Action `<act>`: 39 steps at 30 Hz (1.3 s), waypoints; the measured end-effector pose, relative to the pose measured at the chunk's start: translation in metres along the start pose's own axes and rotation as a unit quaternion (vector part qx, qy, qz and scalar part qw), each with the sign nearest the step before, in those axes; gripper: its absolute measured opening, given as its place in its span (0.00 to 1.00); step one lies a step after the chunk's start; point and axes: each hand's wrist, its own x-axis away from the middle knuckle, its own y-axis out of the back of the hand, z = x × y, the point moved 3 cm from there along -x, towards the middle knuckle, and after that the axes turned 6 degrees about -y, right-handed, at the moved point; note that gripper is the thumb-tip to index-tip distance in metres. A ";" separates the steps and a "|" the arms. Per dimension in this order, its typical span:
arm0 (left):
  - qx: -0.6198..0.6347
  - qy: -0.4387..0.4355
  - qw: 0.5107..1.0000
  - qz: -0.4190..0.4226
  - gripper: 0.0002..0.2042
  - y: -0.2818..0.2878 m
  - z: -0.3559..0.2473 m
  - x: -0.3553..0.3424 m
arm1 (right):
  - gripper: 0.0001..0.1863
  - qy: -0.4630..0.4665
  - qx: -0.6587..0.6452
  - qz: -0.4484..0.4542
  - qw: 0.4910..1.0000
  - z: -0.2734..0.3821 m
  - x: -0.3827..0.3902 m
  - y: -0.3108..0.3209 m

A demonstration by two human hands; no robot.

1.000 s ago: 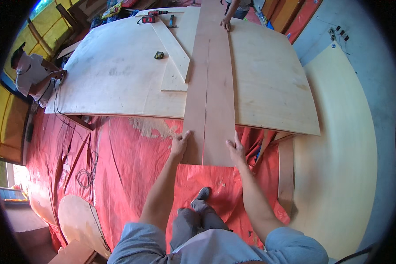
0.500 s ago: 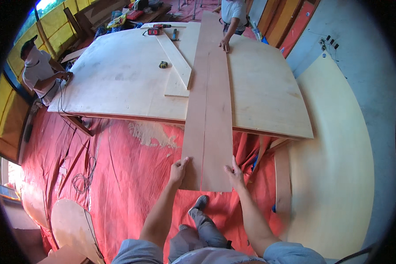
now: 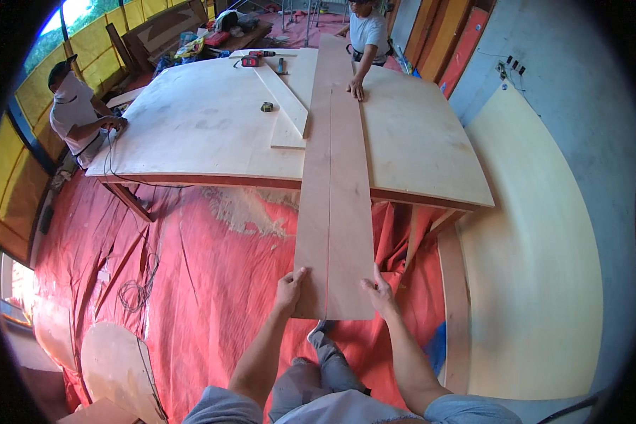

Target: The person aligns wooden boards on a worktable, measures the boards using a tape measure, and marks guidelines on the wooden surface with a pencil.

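Observation:
A long pinkish-brown plywood plank (image 3: 334, 219), with a seam or line down its length, lies across the large pale work table (image 3: 184, 113) and overhangs its near edge. My left hand (image 3: 290, 288) is closed on the near left edge of the plank, thumb on top. My right hand (image 3: 376, 291) grips the near right edge. At the far end a co-worker in a light shirt (image 3: 366, 39) rests a hand on the plank. A pale cut board (image 3: 281, 99), a red drill (image 3: 251, 61), a tape measure (image 3: 266, 107) and a hammer-like tool (image 3: 281, 66) lie left of it.
A second co-worker (image 3: 74, 113) bends at the table's left end over a corded tool. Red sheeting (image 3: 184, 275) covers the floor, with a coiled cable (image 3: 134, 293). A pale panel (image 3: 533, 247) leans on the right wall; a rounded board (image 3: 113, 367) lies lower left.
The plank and both my hands have moved toward me, lengthening the near overhang. The table now appears farther away, and more of the co-worker at the far end shows.

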 end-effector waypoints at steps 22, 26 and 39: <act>0.095 0.007 0.991 0.090 0.23 0.003 0.005 0.034 | 0.47 0.039 -0.105 0.004 0.994 -0.003 0.028 -0.014; 0.095 0.003 0.992 0.080 0.20 0.005 0.012 0.045 | 0.48 0.053 -0.084 0.005 0.995 -0.004 0.041 -0.014; 0.127 0.041 0.989 0.070 0.17 0.024 0.039 0.163 | 0.50 -0.007 -0.061 0.001 0.998 -0.035 0.156 -0.016</act>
